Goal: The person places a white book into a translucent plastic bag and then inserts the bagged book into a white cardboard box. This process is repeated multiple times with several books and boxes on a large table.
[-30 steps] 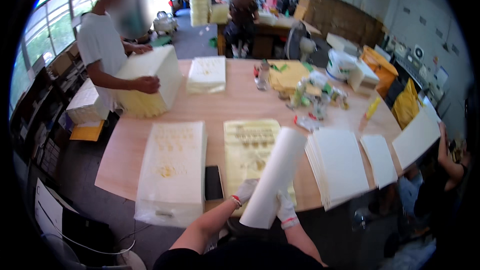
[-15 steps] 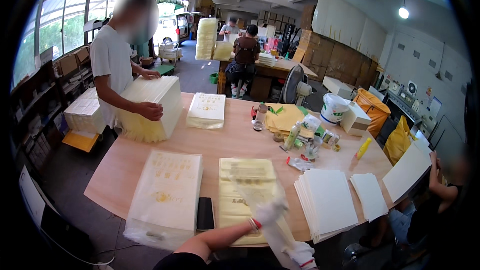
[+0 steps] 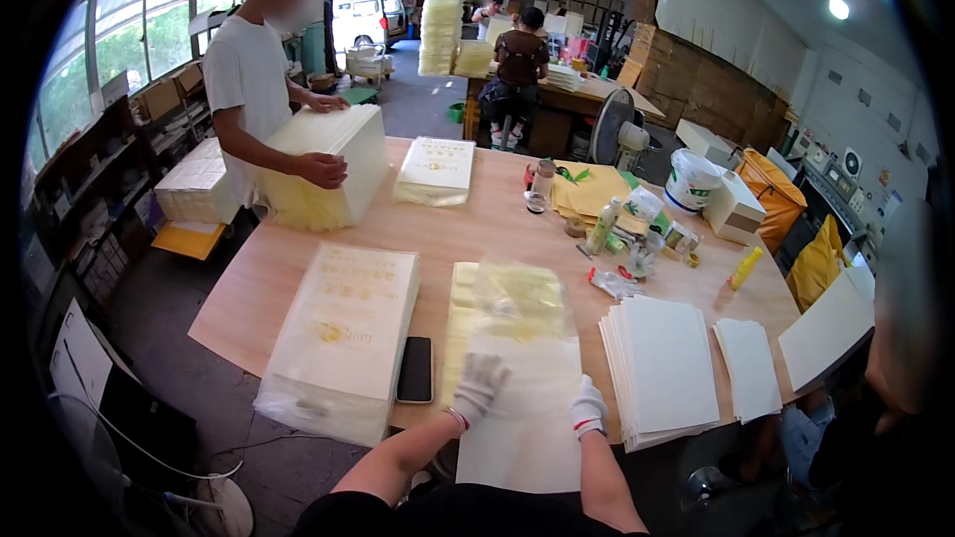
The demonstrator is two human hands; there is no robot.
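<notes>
A white board [image 3: 519,452] lies in front of me, reaching past the table's near edge. Its far end meets a clear plastic bag [image 3: 522,303] with yellowish print, on top of a pale yellow stack [image 3: 461,313]. My left hand [image 3: 480,388], in a white glove, rests on the board's left part with fingers spread. At the board's right edge is my right hand [image 3: 588,406], also gloved, its fingers closed on that edge. How far the board sits inside the bag is hard to tell.
Left of me are a black phone [image 3: 416,370] and a tall stack of printed bags [image 3: 343,328]. White boards [image 3: 662,368] are piled to my right. Beyond lie a glue bottle [image 3: 604,227] and a bucket [image 3: 693,179]. A person [image 3: 254,89] handles a sheet stack [image 3: 338,164].
The white board now lies flat over the pale stack with the bag at its far end. My left hand has moved left and flattened; my right hand has risen to the board's edge.
</notes>
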